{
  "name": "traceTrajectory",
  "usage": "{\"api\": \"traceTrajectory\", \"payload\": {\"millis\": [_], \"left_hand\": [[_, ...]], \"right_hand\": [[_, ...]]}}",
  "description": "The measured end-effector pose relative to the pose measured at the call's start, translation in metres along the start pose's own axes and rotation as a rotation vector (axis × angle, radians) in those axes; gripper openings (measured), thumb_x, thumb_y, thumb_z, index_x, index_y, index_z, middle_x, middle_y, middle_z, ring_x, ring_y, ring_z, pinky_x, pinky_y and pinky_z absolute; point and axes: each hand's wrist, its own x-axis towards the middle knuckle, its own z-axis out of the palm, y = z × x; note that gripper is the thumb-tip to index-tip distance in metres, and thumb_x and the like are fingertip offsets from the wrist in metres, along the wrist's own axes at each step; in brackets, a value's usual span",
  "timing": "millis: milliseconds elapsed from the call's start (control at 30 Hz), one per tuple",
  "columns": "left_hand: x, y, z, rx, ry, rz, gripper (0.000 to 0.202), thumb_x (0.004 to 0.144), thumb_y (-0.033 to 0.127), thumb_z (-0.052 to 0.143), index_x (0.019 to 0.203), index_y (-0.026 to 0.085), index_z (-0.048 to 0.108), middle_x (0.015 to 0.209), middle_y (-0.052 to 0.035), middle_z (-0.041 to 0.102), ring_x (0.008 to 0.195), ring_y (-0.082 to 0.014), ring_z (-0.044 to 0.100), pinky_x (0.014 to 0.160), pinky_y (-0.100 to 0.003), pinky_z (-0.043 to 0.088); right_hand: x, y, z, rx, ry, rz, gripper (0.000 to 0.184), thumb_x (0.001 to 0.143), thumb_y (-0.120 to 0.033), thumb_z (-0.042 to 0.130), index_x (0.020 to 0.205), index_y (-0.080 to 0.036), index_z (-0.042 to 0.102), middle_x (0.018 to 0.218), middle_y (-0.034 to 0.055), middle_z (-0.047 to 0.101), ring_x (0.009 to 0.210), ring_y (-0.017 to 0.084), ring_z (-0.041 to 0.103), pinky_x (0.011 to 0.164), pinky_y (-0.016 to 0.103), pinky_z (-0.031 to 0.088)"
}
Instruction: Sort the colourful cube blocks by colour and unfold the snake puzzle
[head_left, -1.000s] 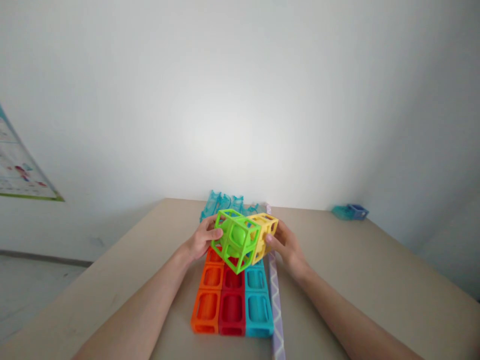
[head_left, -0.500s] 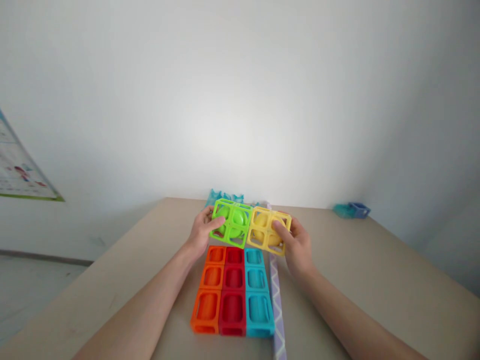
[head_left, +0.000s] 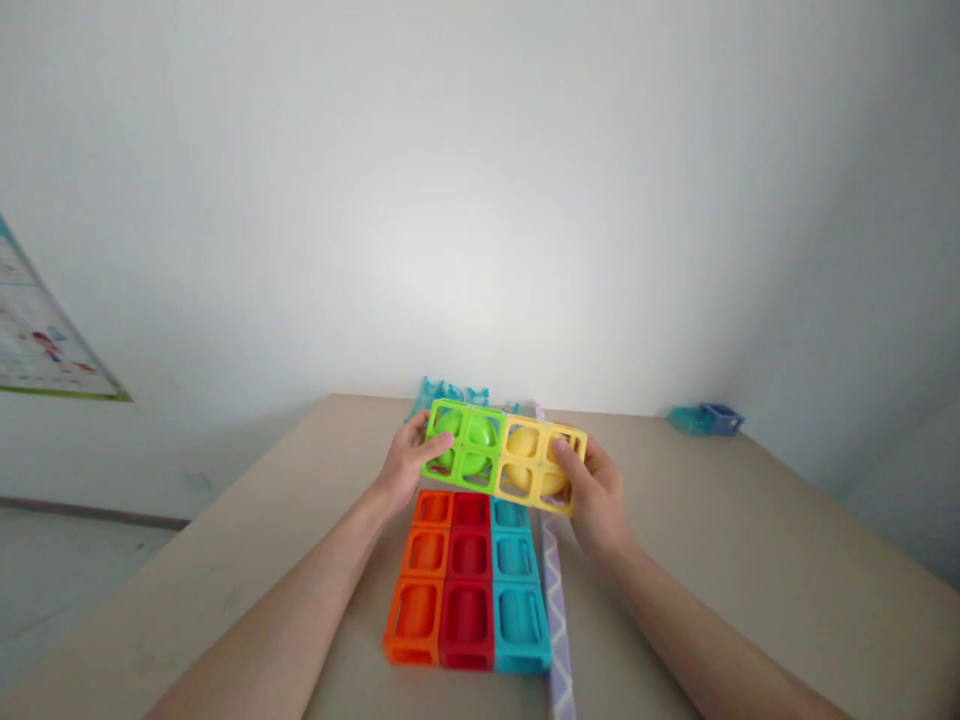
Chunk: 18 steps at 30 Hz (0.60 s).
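Note:
My left hand (head_left: pixel 405 465) grips a green cube-framed block (head_left: pixel 463 447), thumb across its face and the other fingers behind it. A matching yellow block (head_left: pixel 529 460) is held in my right hand (head_left: pixel 598 495) the same way. The two blocks meet side by side, tilted down a little to the right; whether they are joined I cannot tell. Below them lie three rows of similar open-framed blocks: orange (head_left: pixel 415 612), red (head_left: pixel 467 612) and light blue (head_left: pixel 520 612), set against each other on the table.
A lilac strip with a white zigzag (head_left: pixel 555 620) runs along the right of the blue row. Clear teal plastic pieces (head_left: pixel 442 390) stand by the wall. A dark blue block (head_left: pixel 721 419) beside a teal piece (head_left: pixel 686 420) sits at the table's (head_left: pixel 750 560) back right.
The yellow block has come against the green one, closing the slight gap and angle between them. Both hands keep their hold.

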Motion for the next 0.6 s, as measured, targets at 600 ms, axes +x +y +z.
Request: {"api": "traceTrajectory", "payload": {"millis": [600], "left_hand": [[0.014, 0.010, -0.029, -0.457, 0.150, -0.240, 0.026, 0.070, 0.036, 0.066, 0.081, 0.013, 0.069, 0.076, -0.0070, 0.073, 0.064, -0.0212, 0.067, 0.059, -0.032, 0.054]], "right_hand": [[-0.019, -0.008, 0.007, -0.287, -0.454, -0.314, 0.037, 0.086, -0.047, 0.056, 0.117, -0.027, 0.064, 0.122, 0.0071, 0.061, 0.115, 0.029, 0.055, 0.097, 0.044, 0.043]]}}
